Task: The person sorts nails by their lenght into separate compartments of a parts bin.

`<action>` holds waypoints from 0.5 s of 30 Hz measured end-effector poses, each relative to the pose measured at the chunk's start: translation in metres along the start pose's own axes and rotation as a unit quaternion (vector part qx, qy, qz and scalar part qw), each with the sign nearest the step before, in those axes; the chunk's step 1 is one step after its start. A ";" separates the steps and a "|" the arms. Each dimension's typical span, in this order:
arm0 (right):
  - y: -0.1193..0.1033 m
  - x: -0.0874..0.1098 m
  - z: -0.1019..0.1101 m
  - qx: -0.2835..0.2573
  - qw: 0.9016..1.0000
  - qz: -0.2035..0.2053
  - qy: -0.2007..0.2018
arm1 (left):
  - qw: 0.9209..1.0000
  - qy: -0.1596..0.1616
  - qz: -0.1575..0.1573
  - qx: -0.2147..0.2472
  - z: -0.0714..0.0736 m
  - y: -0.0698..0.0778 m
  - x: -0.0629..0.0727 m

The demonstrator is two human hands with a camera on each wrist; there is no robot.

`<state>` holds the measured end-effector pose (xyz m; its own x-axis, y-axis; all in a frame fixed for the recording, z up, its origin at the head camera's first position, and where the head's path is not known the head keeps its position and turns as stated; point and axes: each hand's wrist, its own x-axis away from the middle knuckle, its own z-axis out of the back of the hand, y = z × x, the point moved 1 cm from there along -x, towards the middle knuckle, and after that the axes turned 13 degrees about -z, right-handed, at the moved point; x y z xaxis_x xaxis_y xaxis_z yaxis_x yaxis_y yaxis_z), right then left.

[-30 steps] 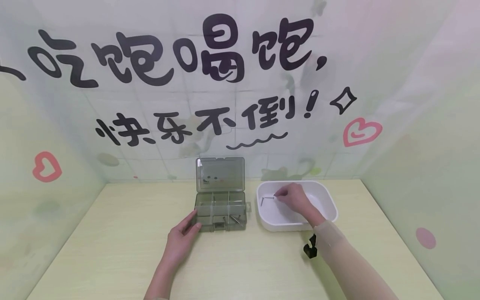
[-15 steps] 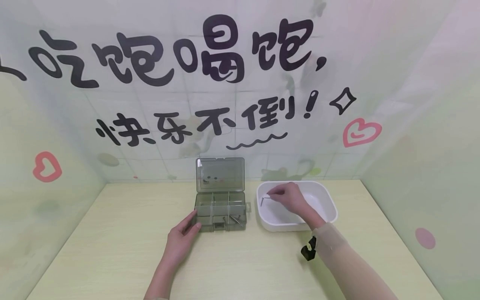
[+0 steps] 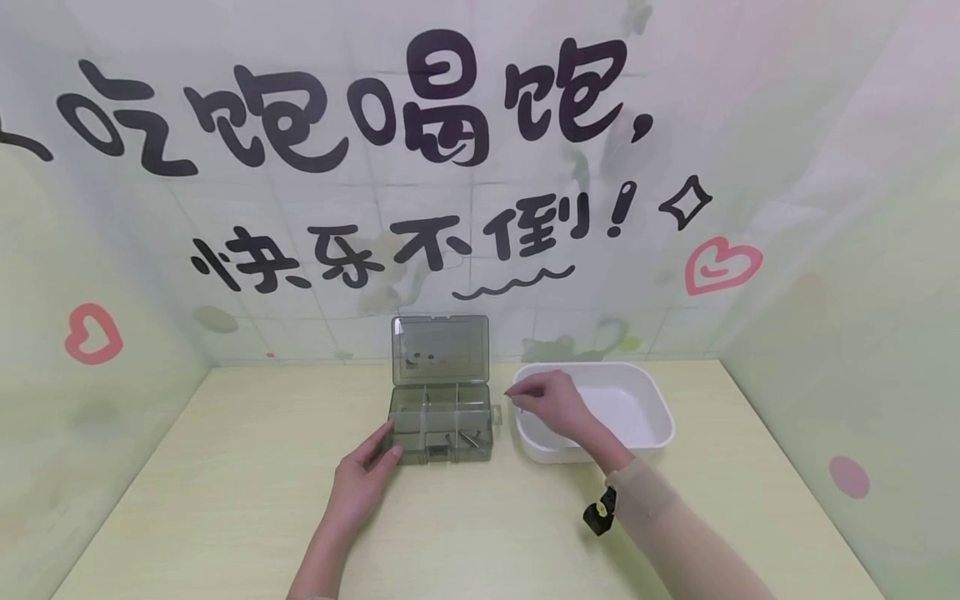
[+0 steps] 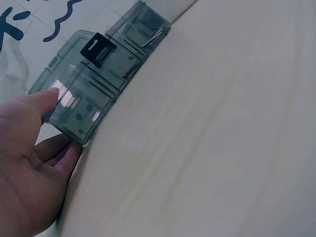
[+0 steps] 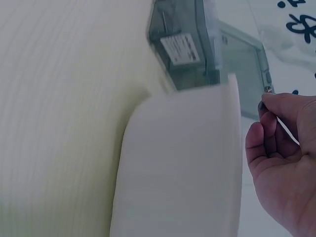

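Observation:
A grey see-through compartment box stands on the table with its lid raised at the back. Several screws lie in its front right compartment, and a dark-headed screw leans in the front middle one. My left hand grips the box at its left front corner, thumb against the front, as the left wrist view shows. Above the left rim of a white basin, my right hand pinches a small screw between thumb and forefinger. Most of that screw is hidden by the fingertips.
The basin stands just right of the box, with a narrow gap between them. A clear latch juts from the box's right side. Behind runs a printed wall sheet. Pale wooden tabletop lies in front.
My right hand has picked up a screw from the basin and moved left with it to the basin's left rim. The left hand and the box have stayed put.

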<state>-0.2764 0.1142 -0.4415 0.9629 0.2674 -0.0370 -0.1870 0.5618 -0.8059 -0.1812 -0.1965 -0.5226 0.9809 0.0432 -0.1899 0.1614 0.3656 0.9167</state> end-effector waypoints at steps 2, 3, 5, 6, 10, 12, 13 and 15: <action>-0.006 0.002 -0.005 -0.002 1.000 0.003 -0.006 | 1.000 0.000 0.000 0.002 0.000 0.000 0.000; -0.008 0.003 -0.008 -0.004 1.000 0.001 -0.008 | 1.000 -0.001 -0.001 0.003 0.000 -0.001 0.000; -0.013 0.005 -0.013 -0.006 1.000 0.001 -0.016 | 1.000 -0.002 -0.001 0.004 0.000 -0.001 0.000; -0.015 0.005 -0.015 -0.008 1.000 0.004 -0.019 | 1.000 -0.003 0.000 0.005 0.000 -0.001 0.001; -0.023 0.005 -0.024 -0.022 0.999 0.008 -0.038 | 1.000 -0.005 -0.001 0.006 0.000 0.000 0.000; -0.027 0.004 -0.029 -0.030 0.998 0.005 -0.047 | 1.000 -0.004 0.001 0.006 0.000 0.000 0.000; -0.029 0.004 -0.032 -0.033 0.998 0.003 -0.051 | 1.000 -0.004 0.001 0.006 0.000 0.000 0.000; -0.033 0.003 -0.037 -0.036 0.998 0.003 -0.055 | 1.000 -0.004 0.000 0.007 0.001 -0.001 0.000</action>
<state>-0.2602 0.0675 -0.4365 0.9338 0.3573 0.0208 -0.1740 0.5040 -0.8460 -0.1811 -0.1972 -0.5229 0.9818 0.0360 -0.1865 0.1622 0.3529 0.9215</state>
